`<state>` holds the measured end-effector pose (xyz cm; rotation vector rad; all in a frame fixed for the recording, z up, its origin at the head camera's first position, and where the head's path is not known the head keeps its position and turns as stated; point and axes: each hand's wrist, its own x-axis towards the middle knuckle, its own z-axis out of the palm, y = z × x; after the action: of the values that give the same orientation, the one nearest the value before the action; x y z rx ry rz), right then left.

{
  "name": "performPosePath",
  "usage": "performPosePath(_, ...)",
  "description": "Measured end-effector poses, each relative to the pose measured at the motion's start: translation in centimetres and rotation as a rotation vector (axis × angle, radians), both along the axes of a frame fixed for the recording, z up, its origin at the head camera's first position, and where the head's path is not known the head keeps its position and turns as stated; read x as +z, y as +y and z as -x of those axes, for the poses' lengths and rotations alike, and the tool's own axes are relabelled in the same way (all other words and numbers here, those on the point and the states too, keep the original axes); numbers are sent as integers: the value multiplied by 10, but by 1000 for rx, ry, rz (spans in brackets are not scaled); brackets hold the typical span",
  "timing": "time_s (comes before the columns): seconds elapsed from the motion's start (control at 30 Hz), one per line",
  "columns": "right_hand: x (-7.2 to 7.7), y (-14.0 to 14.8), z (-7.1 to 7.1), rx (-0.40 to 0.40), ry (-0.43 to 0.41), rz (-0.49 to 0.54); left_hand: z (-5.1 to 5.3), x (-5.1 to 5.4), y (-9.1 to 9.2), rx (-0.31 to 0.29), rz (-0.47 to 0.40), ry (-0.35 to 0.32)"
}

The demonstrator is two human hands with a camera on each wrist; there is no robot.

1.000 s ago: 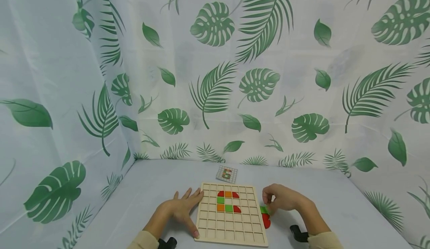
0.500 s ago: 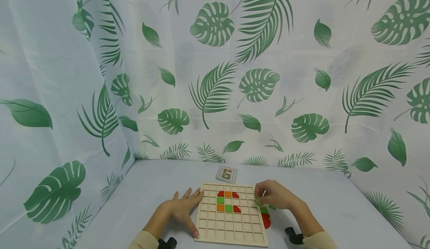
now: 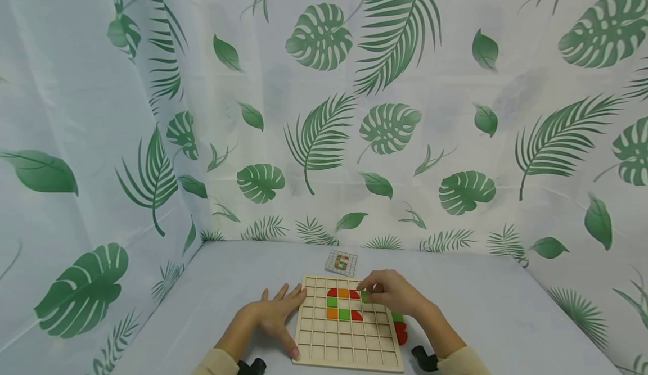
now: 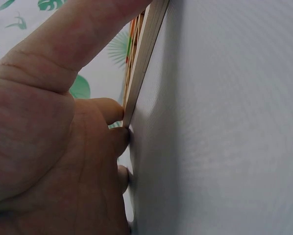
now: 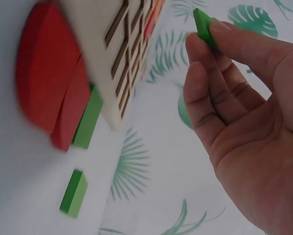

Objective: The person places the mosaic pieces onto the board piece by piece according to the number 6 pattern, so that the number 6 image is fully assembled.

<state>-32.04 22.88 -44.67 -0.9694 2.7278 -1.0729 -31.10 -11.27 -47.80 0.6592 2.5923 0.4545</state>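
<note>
A wooden grid board (image 3: 349, 341) lies on the table, with red quarter-round, orange and green tiles set in several of its upper squares. My left hand (image 3: 273, 314) rests at the board's left side, fingers spread, thumb by the near left corner. My right hand (image 3: 397, 296) is over the board's upper right part, pinching a green tile (image 5: 204, 28) between thumb and fingers. In the right wrist view this tile is held clear of the board. Beside the board's right edge lie red rounded pieces (image 5: 46, 73) and a green piece (image 5: 87, 117).
Another green piece (image 5: 74, 193) lies apart on the table. Behind the board is a small card (image 3: 341, 262) with a coloured figure on a grid. Black wrist devices (image 3: 424, 358) show near both sleeves. A leaf-patterned curtain (image 3: 324, 139) stands at the back and left.
My right hand has picked up a green tile from beside the board's right edge and carried it leftward over the upper right squares. My left hand stays where it was.
</note>
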Motion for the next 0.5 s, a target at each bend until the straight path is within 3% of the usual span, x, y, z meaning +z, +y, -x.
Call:
performPosePath(0.27, 3, -26, 3, 82, -108, 36, 0, 0, -2, -10, -3, 3)
performPosePath(0.5, 8, -48, 3, 44, -71, -10, 1, -1, -2, -16, -3, 2)
